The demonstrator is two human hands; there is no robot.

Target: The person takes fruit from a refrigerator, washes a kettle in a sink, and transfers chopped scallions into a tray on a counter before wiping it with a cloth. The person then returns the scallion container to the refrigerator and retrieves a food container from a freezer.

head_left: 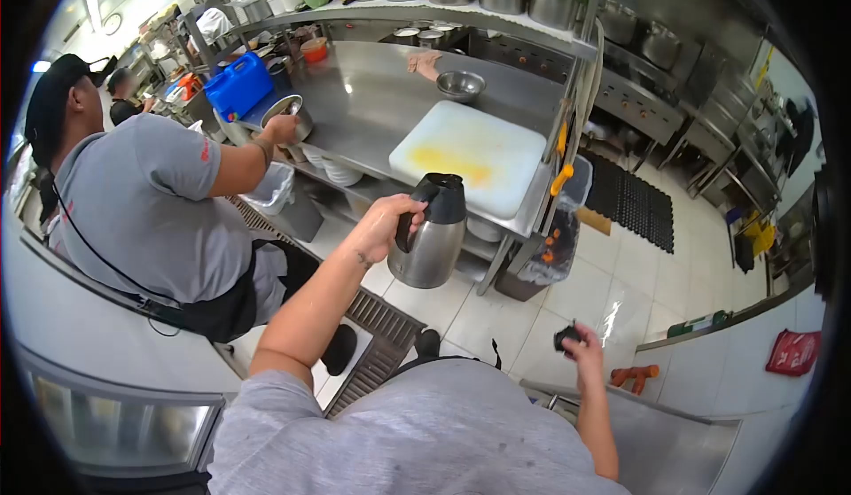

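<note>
Left hand (383, 223) grips the steel jug (432, 233) by its handle, right hand (581, 342) clutches its black lid (566, 336); best keep the jug upright

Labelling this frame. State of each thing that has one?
Jug: upright, lid off, held off the floor by its handle.
Left hand: closed on the jug handle.
Right hand: closed on a small black lid.
Cutting board: flat on the counter, yellow-stained.
Bowl: upright on the counter.
Co-worker's hand: on a tilted metal bowl.
</note>
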